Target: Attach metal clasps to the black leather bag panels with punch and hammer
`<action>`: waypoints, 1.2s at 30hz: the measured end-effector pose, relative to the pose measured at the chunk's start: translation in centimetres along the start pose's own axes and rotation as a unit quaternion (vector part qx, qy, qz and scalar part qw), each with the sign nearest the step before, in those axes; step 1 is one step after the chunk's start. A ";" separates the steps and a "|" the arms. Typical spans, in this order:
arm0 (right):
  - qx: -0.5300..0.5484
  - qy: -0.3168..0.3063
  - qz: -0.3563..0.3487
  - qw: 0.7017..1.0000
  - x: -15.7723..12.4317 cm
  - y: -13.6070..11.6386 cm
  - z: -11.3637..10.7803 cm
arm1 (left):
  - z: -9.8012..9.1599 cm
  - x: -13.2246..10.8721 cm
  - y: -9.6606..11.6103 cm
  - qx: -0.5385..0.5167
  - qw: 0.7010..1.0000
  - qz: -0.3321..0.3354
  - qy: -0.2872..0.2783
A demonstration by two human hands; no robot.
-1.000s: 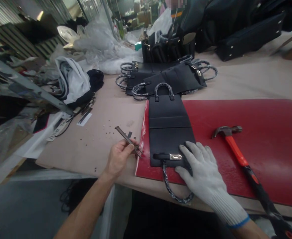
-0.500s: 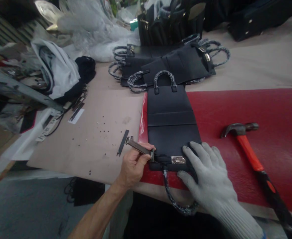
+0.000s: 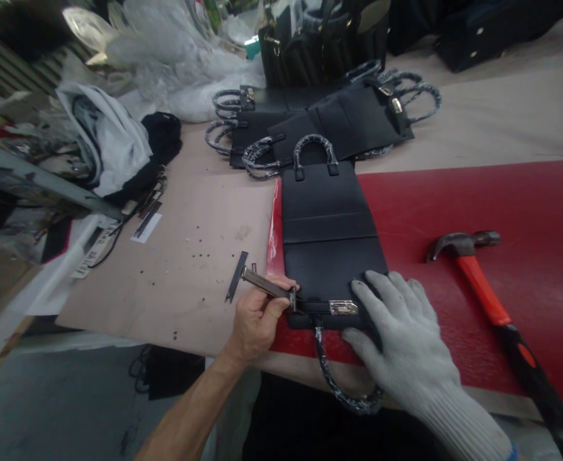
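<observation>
Bare my left hand [image 3: 257, 323] is closed round a metal punch [image 3: 264, 282], a bar with a wider end. That end rests at the left edge of a black bag panel [image 3: 332, 269], beside its strap. The panel lies flat, with a silver clasp [image 3: 343, 308] on the strap and a plastic-wrapped handle [image 3: 328, 378] hanging over the table's front edge. In a grey-white knit glove, my right hand [image 3: 401, 339] presses flat on the panel's lower right corner with fingers spread. The very tip of the punch is hard to make out.
A claw hammer [image 3: 483, 288] with a red and black handle lies right, on a red mat [image 3: 526, 205]. More black bag panels [image 3: 339, 121] are piled behind. Left are a thin dark strip [image 3: 236, 276] and small black dots. Clear plastic [image 3: 180, 57] heaps at the back left.
The view has shifted slightly. Both hands, the punch and the panel keep the same places relative to each other.
</observation>
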State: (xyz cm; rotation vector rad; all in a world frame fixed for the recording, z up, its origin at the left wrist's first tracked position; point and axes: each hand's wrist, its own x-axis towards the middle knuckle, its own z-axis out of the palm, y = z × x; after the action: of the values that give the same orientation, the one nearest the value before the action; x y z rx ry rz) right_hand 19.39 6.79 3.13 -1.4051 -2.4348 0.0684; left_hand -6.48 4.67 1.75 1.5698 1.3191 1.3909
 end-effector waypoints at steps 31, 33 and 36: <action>0.024 0.007 0.011 1.000 -0.1 -0.1 0.1 | 1.2 0.2 0.6 0.142 0.978 0.153 -0.021; 0.054 0.026 0.009 0.998 -0.2 0.0 0.1 | 1.3 0.1 0.5 0.150 0.976 0.159 -0.022; 0.115 0.088 0.033 0.989 -0.7 1.2 -0.8 | 1.4 0.2 0.4 0.155 0.974 0.165 -0.029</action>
State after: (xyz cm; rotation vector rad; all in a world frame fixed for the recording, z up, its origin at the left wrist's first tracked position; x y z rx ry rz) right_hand 20.95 6.66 3.47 -1.3275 -2.1612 0.2238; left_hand -5.02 4.96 1.84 2.1012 1.3314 1.3648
